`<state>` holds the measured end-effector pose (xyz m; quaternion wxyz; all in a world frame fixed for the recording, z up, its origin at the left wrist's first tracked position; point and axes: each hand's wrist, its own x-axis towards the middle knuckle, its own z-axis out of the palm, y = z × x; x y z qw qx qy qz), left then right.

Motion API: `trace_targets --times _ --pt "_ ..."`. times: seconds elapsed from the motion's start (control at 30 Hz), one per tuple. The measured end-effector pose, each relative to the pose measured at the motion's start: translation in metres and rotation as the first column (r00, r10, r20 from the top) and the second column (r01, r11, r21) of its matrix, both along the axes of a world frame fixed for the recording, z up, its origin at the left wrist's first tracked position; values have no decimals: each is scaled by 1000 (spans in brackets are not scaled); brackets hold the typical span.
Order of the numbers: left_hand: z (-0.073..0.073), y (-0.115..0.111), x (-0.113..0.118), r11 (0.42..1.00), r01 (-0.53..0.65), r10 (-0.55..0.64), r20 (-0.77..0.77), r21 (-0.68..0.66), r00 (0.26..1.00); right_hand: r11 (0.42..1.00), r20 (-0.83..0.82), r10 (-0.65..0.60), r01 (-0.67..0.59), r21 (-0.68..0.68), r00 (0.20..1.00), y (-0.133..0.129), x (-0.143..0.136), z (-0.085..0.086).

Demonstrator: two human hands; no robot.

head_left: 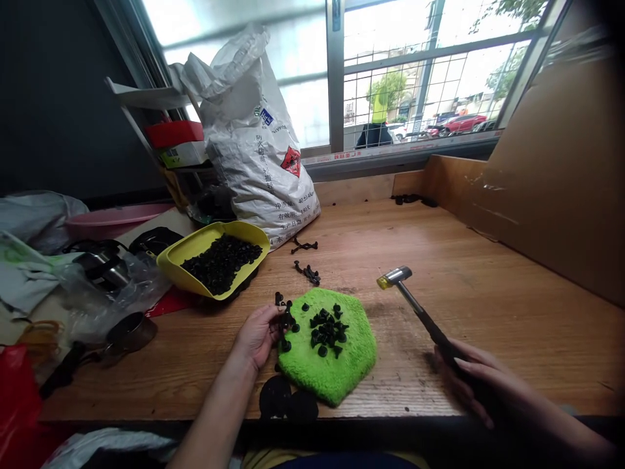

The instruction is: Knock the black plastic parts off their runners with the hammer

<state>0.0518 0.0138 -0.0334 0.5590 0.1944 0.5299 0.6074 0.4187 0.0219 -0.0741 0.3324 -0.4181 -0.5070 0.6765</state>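
Note:
My left hand [261,332] is closed on a black branched piece with small round knobs [287,319], held at the left edge of a bright green fuzzy mat [359,355]. A heap of small black plug-like parts [328,331] lies in the middle of the mat, with a few loose ones around it. My right hand [471,378] grips the dark handle of a hammer [415,306]. The hammer's silver head, with a yellowish face, points away to the left, just above or at the table right of the mat; I cannot tell if it touches.
A yellow scoop-shaped tray [234,228] full of small black parts stands back left, beside a big white sack [263,156]. Black branched pieces [307,272] lie behind the mat, black discs [276,396] in front. A metal cup [131,332] stands left; cardboard [556,169] borders the right.

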Motion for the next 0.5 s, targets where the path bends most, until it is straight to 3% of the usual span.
trace_targets --times 0.23,0.5 --pt "-4 2 1 1000 19 -18 -28 12 999 999 -40 -13 15 47 999 -1 1 -2" --pt "-9 3 -1 1000 -1 0 39 21 999 998 35 32 -34 58 999 -4 -4 11"
